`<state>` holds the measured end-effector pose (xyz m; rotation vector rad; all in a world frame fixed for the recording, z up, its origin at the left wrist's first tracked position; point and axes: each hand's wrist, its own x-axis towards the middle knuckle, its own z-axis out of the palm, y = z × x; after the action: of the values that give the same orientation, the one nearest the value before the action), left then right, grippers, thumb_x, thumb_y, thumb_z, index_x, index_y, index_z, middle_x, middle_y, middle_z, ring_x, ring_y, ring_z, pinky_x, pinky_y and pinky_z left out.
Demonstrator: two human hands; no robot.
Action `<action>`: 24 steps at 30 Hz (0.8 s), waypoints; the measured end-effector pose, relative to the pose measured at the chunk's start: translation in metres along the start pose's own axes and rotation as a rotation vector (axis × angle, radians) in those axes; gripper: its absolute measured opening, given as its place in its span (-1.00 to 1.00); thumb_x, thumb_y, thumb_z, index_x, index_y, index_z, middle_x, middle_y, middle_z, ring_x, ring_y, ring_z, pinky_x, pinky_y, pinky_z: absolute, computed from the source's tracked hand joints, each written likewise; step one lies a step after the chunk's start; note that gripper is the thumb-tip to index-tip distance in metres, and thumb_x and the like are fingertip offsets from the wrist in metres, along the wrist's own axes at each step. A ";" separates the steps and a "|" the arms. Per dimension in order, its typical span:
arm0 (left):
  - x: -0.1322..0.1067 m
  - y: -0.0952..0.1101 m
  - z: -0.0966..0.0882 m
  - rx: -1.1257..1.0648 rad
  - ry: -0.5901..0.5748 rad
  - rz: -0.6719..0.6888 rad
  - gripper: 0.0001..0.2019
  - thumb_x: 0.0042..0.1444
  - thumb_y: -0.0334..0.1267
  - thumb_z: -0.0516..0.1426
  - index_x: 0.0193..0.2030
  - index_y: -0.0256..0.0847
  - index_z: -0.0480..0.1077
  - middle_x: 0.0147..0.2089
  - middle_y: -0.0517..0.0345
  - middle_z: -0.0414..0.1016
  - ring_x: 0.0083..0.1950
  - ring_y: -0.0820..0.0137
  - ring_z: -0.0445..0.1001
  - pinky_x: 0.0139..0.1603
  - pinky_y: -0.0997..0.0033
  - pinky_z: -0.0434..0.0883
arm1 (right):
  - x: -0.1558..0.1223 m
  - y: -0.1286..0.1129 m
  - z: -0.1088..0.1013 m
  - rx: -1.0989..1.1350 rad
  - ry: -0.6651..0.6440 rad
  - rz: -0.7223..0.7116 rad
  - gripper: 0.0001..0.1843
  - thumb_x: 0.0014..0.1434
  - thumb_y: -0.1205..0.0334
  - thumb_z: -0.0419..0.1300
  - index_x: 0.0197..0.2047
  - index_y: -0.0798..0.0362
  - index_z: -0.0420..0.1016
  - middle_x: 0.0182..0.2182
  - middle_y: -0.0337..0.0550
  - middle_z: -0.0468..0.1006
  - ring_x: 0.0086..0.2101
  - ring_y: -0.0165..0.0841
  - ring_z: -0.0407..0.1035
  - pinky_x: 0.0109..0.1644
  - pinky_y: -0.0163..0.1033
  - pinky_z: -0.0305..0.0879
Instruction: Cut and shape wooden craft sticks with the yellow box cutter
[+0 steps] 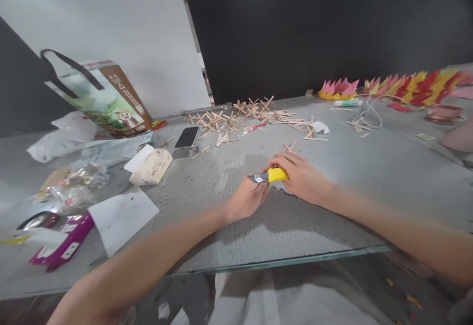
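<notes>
My right hand [301, 176] is wrapped round a yellow utility knife [275, 174] whose metal blade end [258, 178] points left, low over the grey tabletop [229, 216]. My left hand [248, 199] is curled right below the blade, fingers pinched together at its tip; whatever they pinch is hidden. A loose wooden stick [291, 146] lies just behind my right hand. Farther back a heap of crossed wooden sticks [236, 115] is spread over the table.
A black phone [186, 137], a pale wooden piece [155, 166], white paper [121, 216] and a purple packet [64, 243] lie at the left, behind them a paper bag [107, 98]. Red and yellow paper shapes [406, 88], a glue stick [347, 103] and a white cord [373, 113] sit at the back right.
</notes>
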<state>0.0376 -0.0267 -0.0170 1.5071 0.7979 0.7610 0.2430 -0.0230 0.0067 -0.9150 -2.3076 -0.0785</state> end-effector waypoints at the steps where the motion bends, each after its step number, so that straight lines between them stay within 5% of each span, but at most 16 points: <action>1: 0.000 0.001 0.000 -0.036 0.017 -0.001 -0.69 0.40 0.00 0.04 -0.30 -0.13 0.16 -0.53 0.41 0.09 -0.58 0.57 0.00 -0.55 0.54 0.06 | -0.001 0.000 0.001 0.029 0.010 0.024 -0.64 0.19 0.55 0.09 -0.03 -0.01 0.44 -0.10 -0.04 0.63 -0.10 -0.14 0.54 0.11 0.02 0.42; 7: -0.003 0.006 -0.001 -0.175 0.151 0.110 -0.57 0.41 0.22 0.02 -0.25 -0.11 0.17 -0.59 0.49 -0.02 -0.62 0.57 -0.07 -0.58 0.55 0.08 | 0.002 -0.001 -0.004 0.220 0.122 0.296 -0.91 0.37 0.21 0.19 -0.16 -0.01 0.51 -0.30 -0.17 0.61 -0.27 -0.23 0.50 -0.10 -0.16 0.38; 12: -0.008 0.007 0.000 -0.126 0.165 0.191 -0.50 0.40 0.27 0.02 -0.31 -0.13 0.16 -0.57 0.45 0.03 -0.60 0.57 0.03 -0.57 0.55 0.16 | 0.012 -0.008 -0.018 0.327 0.119 0.511 -0.54 0.37 -0.13 0.21 -0.44 0.00 0.34 -0.54 -0.32 0.31 -0.49 -0.38 0.22 -0.38 -0.25 0.13; 17: -0.007 0.007 -0.001 -0.103 0.277 0.236 -0.49 0.39 0.26 0.04 -0.37 -0.13 0.16 -0.59 0.43 0.01 -0.61 0.57 0.03 -0.60 0.55 0.15 | 0.009 -0.016 -0.019 0.615 0.011 0.550 -0.66 0.42 -0.15 0.16 -0.01 -0.06 0.33 -0.56 -0.44 0.30 -0.57 -0.42 0.21 -0.47 -0.29 0.13; 24: -0.005 0.001 -0.004 -0.077 0.359 0.200 -0.49 0.40 0.27 0.01 -0.35 -0.14 0.24 -0.60 0.43 -0.02 -0.62 0.56 0.04 -0.59 0.53 0.15 | 0.008 -0.032 -0.025 0.725 -0.139 0.530 -0.85 0.52 0.07 0.02 0.01 -0.06 0.27 -0.48 -0.38 0.46 -0.52 -0.42 0.42 -0.37 -0.29 0.35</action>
<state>0.0318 -0.0283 -0.0157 1.4134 0.8774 1.2221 0.2321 -0.0488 0.0367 -1.1004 -1.8891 0.9975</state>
